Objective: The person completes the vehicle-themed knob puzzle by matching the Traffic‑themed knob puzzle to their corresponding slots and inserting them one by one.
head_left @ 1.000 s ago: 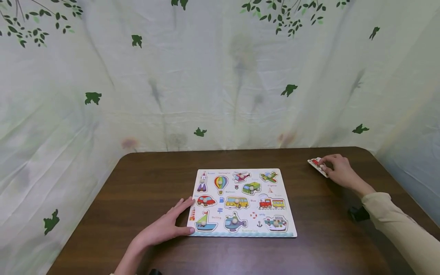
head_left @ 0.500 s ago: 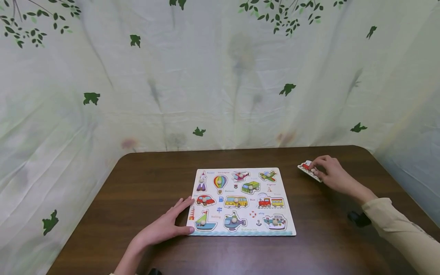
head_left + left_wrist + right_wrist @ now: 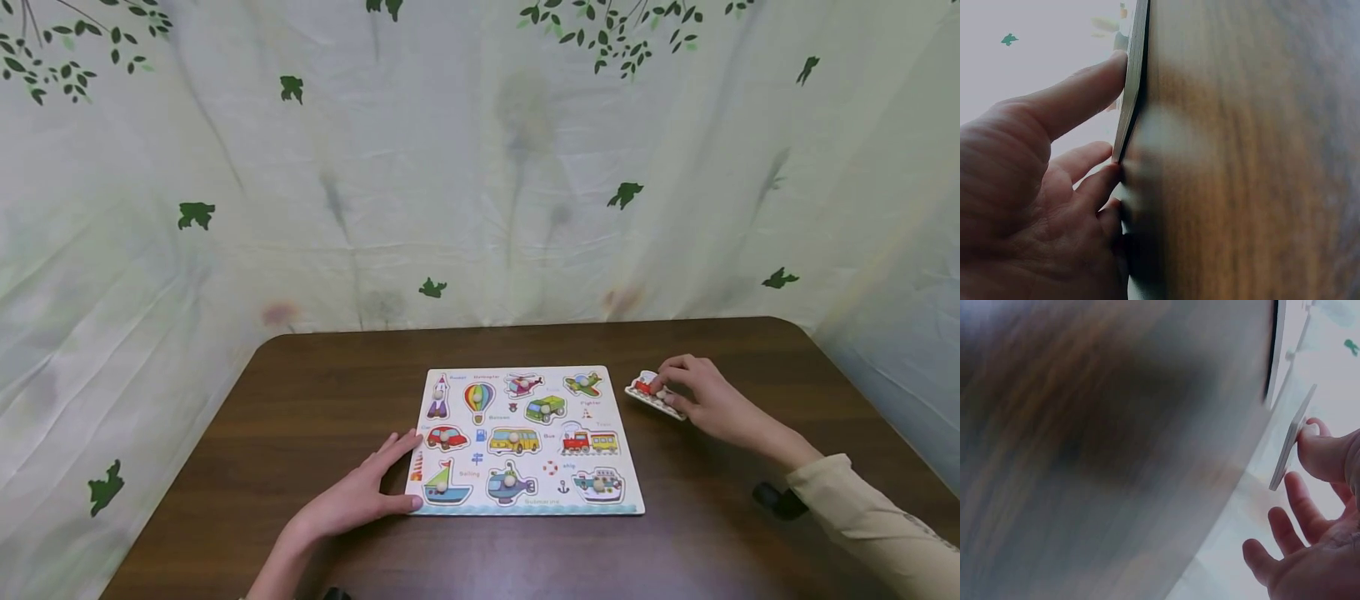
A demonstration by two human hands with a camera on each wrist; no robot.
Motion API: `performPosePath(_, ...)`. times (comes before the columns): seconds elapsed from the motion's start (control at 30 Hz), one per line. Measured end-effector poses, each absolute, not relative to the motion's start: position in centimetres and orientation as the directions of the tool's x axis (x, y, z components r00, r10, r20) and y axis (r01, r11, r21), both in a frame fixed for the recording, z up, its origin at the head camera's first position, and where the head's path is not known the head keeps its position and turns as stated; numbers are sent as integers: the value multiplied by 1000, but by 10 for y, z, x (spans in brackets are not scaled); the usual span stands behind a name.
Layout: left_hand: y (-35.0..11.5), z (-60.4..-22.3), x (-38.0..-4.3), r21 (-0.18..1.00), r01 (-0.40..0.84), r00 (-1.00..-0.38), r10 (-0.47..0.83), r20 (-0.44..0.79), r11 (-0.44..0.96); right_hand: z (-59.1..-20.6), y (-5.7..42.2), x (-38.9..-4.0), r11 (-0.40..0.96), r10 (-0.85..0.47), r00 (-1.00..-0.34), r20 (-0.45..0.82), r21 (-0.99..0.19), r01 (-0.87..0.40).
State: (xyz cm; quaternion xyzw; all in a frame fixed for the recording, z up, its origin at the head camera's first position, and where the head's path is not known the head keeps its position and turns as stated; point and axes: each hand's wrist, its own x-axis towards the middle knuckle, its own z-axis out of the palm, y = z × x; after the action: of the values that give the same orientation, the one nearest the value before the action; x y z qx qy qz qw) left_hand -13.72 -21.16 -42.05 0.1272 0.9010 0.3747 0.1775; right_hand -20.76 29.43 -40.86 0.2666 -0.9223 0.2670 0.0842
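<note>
A white puzzle board (image 3: 525,502) with vehicle pictures lies flat in the middle of the table. My left hand (image 3: 356,496) rests at its left edge, thumb near the lower corner and fingers spread; the left wrist view shows the thumb (image 3: 1085,90) against the edge. To the right of the board, my right hand (image 3: 708,400) pinches a train puzzle piece (image 3: 645,388), red and white, partly covered by the fingertips. In the right wrist view the piece (image 3: 1288,447) appears edge-on between thumb and index finger, raised off the table, its other fingers spread.
Knobbed pieces such as the bus (image 3: 514,441), ship (image 3: 599,486) and balloon (image 3: 478,400) sit in the board. Its train spot (image 3: 590,442) shows a picture with no knob. Behind the brown table (image 3: 360,358) hangs a pale curtain (image 3: 465,208) with leaf prints.
My right hand has carried the train puzzle piece leftward and slightly nearer, toward the board's right side. The left hand has stayed at the board's left edge.
</note>
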Motion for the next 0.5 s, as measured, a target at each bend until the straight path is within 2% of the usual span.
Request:
performPosePath(0.2, -211, -421, -137, 723, 100, -903, 367, -223, 684, -413, 282, -203, 661, -523, -771, 362, -399, -636)
performPosePath(0.5, -211, -420, -137, 722, 99, -904, 365, -222, 685, -414, 269, -198, 625, -579, -731, 360, -380, -682)
